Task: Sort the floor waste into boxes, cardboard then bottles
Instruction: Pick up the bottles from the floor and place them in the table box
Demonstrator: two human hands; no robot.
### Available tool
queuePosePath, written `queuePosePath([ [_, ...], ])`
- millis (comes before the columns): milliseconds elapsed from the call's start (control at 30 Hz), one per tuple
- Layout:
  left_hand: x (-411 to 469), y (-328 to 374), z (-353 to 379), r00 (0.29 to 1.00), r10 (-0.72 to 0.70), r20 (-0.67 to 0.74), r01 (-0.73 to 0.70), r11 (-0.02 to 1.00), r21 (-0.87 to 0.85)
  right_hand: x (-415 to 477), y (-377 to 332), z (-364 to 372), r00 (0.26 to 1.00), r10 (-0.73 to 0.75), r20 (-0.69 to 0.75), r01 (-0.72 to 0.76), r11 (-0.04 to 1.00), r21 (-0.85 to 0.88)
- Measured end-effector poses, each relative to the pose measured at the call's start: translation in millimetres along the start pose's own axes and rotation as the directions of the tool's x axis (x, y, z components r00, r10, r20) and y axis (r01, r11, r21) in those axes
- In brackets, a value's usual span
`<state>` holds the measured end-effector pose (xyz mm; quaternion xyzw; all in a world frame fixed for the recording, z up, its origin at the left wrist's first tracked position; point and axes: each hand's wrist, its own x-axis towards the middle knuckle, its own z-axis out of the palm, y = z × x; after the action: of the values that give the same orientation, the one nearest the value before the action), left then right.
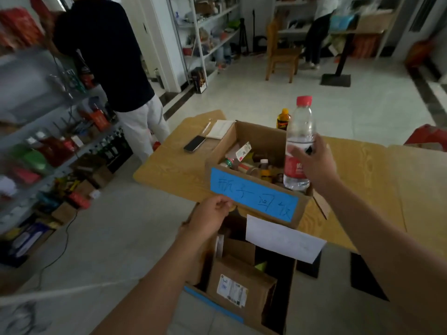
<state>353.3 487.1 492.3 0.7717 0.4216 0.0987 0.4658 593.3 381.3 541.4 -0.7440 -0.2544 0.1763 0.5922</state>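
Note:
My right hand (314, 163) grips a clear plastic water bottle (300, 131) with a red cap and red label, upright over the right side of an open cardboard box (225, 151). That box carries a blue handwritten label (254, 194) and holds several bottles. My left hand (210, 218) pinches the box's lower left front corner, just under the blue label. Below it, on the floor, a second open cardboard box (193, 269) holds flattened cardboard pieces (239, 284) and has a white paper sheet (283, 240) hanging over its far edge.
The labelled box rests on a low wooden table (169, 165) with a phone (194, 143), a notepad (220, 129) and an orange-capped bottle (283, 119). Shelving (48, 146) lines the left wall, a person (108, 56) beside it. A wooden chair (281, 54) and another person (316, 35) stand farther back.

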Motion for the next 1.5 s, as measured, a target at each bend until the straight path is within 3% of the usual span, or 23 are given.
queuePosePath([
  [133,37.6,15.3,36.0,0.999,0.002,0.041,-0.003,0.999,0.036,58.0,27.8,1.8,0.997,0.069,0.026,-0.067,0.996,-0.06],
  [367,98.6,43.3,69.3,0.992,0.081,0.1,-0.111,0.933,0.344,104.8,82.8,42.9,0.958,0.285,0.015,-0.283,0.957,-0.062],
  [500,124.8,39.2,74.7,0.995,0.001,0.098,-0.058,0.816,0.575,115.9,112.9,60.1,0.875,0.465,0.134,-0.402,0.853,-0.332],
  [600,136.3,34.0,80.3,0.998,0.005,0.066,-0.04,0.84,0.542,111.0,136.5,71.4,0.833,0.54,0.118,-0.405,0.741,-0.535],
  [733,148.1,30.0,77.9,0.995,-0.002,0.095,-0.044,0.873,0.485,109.4,154.8,77.7,0.779,0.614,0.128,-0.508,0.737,-0.446],
  [933,152.2,33.4,79.3,0.995,-0.036,0.093,-0.011,0.89,0.455,113.7,150.5,75.9,0.889,0.454,0.057,-0.395,0.823,-0.408],
  [1133,137.0,41.1,63.9,0.969,0.002,0.247,-0.087,0.939,0.332,106.2,135.5,75.5,0.963,0.268,0.021,-0.231,0.864,-0.447],
  [1333,99.4,38.2,39.3,0.978,0.079,0.191,-0.119,0.971,0.208,72.0,100.1,82.4,0.985,0.173,-0.005,-0.157,0.88,-0.448],
  [1500,49.0,14.7,0.7,0.985,0.117,0.126,-0.139,0.973,0.186,20.8,63.0,97.4,0.996,0.074,-0.053,-0.088,0.938,-0.336],
])
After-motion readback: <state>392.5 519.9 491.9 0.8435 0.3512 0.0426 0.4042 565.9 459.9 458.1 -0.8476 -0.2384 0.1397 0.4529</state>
